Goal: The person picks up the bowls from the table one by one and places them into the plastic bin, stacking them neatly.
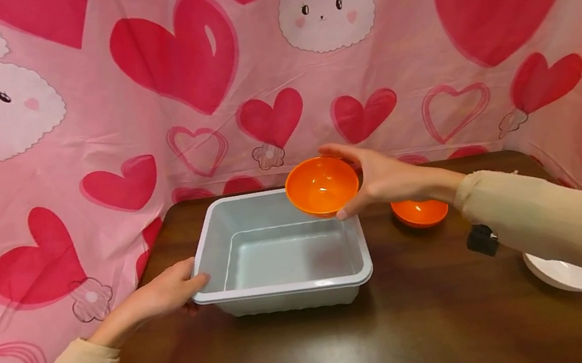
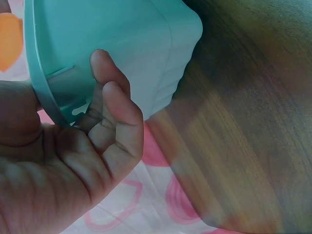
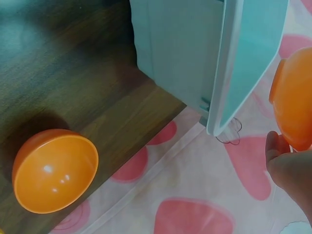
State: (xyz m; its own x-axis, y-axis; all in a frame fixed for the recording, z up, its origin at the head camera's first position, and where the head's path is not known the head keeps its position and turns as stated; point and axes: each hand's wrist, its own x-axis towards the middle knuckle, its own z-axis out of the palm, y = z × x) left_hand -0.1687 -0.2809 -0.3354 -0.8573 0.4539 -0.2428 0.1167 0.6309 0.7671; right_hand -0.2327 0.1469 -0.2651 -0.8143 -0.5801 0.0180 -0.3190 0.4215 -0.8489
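We see a pink heart-printed cloth [image 1: 92, 98] filling the top, then a dark table [image 1: 431, 323] below. A gray tub [image 1: 286, 301] stands at centre, its left rim gripped by our left hand [image 1: 168, 287]. A white dish [image 1: 567, 276] sits lower right, partly behind a sleeve [image 1: 557, 223]. Our right hand [image 1: 375, 175] holds an orange bowl [image 1: 319, 183] raised by the tub's upper right corner; a second orange bowl [image 1: 421, 213] lies right of centre.
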